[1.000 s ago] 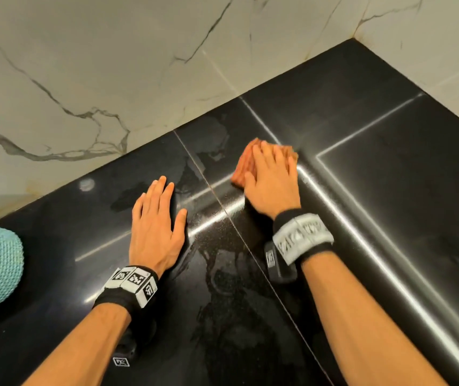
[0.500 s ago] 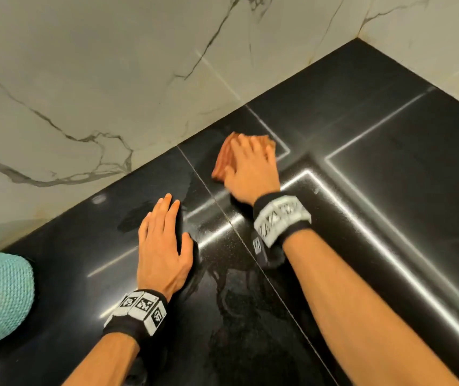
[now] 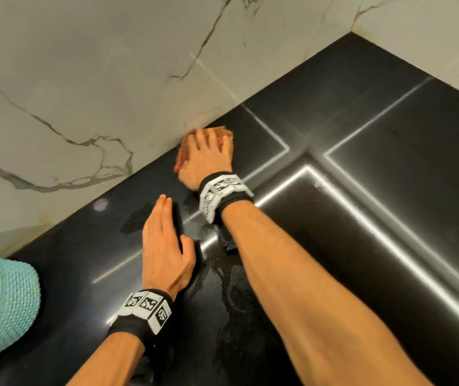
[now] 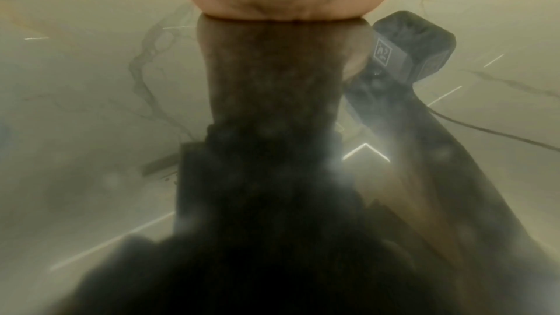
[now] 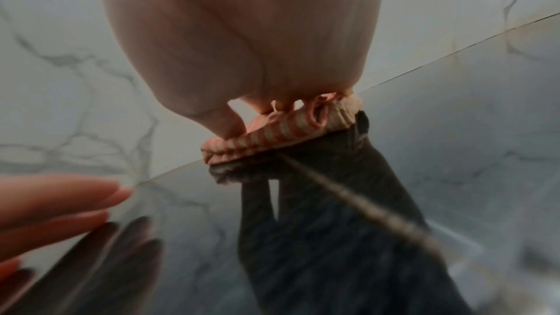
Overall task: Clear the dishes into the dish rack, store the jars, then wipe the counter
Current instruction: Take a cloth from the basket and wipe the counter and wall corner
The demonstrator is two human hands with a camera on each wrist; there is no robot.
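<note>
Your right hand (image 3: pixel 207 160) is pressing flat, fingers straight, on a folded orange-striped cloth (image 3: pixel 183 154), and it is now working right at the back edge of the black counter (image 3: pixel 390 218), where stone meets the marble wall (image 3: pixel 83 79). A second ago that hand and cloth were sitting farther out toward the middle of the counter, so the stroke is travelling away from you and running out of surface. In the right wrist view the cloth (image 5: pixel 282 128) is bunching against the wall line under your fingertips (image 5: pixel 224 123). Your left hand (image 3: pixel 164 246) is lying open, palm down, on the counter just beside your right wrist, bracing and gripping nothing; it is sitting much where it was. Damp smears are showing on the stone between your arms. A teal basket (image 3: pixel 5 307) is peeking in at the left edge. No dishes or jars are showing on this stretch, so you are probably on the last step, and the next pass likely needs a turn back along the wall.
</note>
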